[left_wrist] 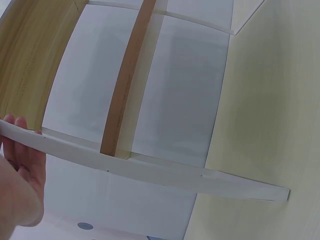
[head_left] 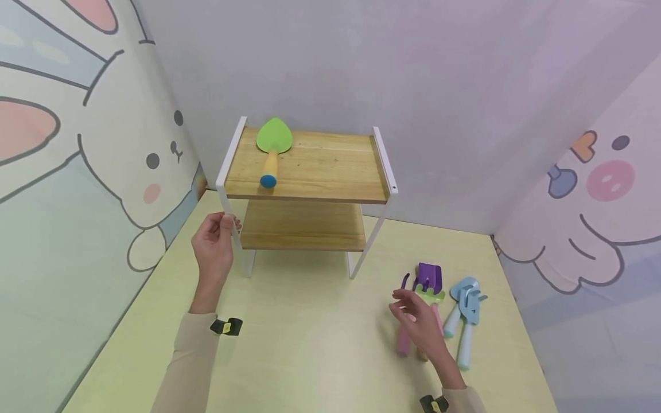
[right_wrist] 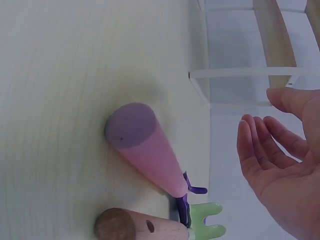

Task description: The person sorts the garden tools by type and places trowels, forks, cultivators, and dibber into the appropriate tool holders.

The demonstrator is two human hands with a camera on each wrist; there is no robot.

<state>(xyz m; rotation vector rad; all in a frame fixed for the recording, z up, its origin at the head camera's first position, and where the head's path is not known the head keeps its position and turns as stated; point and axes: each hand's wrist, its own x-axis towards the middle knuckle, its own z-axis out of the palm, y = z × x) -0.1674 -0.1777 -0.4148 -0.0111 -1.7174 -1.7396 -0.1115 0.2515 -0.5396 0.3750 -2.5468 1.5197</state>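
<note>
Two hands are ours: the left hand (head_left: 213,246) grips the rack (head_left: 330,166) by a post (left_wrist: 150,174); the right hand (head_left: 420,324), loosely bent and empty, hangs near the fork (head_left: 431,296). We judge the rack, standing on the table (head_left: 310,332), stiff, fairly light, best held by its posts. Only the right wrist view shows us the fork handle's hole (right_wrist: 150,226).

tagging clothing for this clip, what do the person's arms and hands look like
The left sleeve and right sleeve are beige, reaching near the wrist. Beside each wrist is a black piece with a yellow mark. The left hand and right hand show no gloves or rings.
</note>
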